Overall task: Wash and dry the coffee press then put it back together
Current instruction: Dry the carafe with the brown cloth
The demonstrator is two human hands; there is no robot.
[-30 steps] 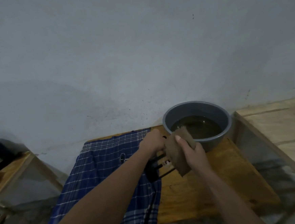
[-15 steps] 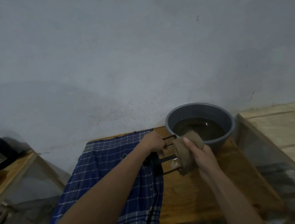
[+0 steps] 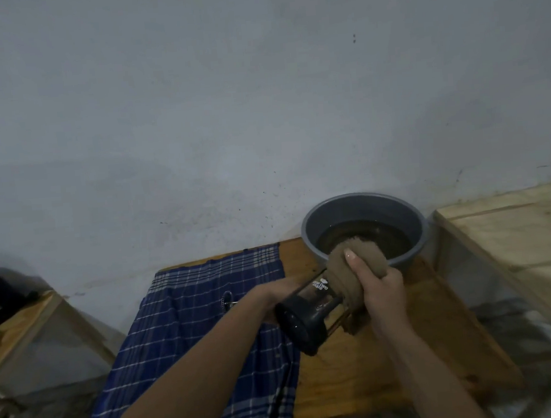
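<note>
Grip: left hand (image 3: 276, 293) clasps the coffee press (image 3: 311, 308); right hand (image 3: 377, 286) squeezes the brown cloth (image 3: 345, 271).
Technique: rotate the press, wiping evenly.

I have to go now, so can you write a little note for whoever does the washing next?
Left hand holds the coffee press on its side above the wooden table.
Right hand presses the brown cloth over its open end.
Basin of dark water sits behind; checked cloth lies to the left with a small metal part on it.
Wiping under way; finishing, drying and reassembly left.
</note>
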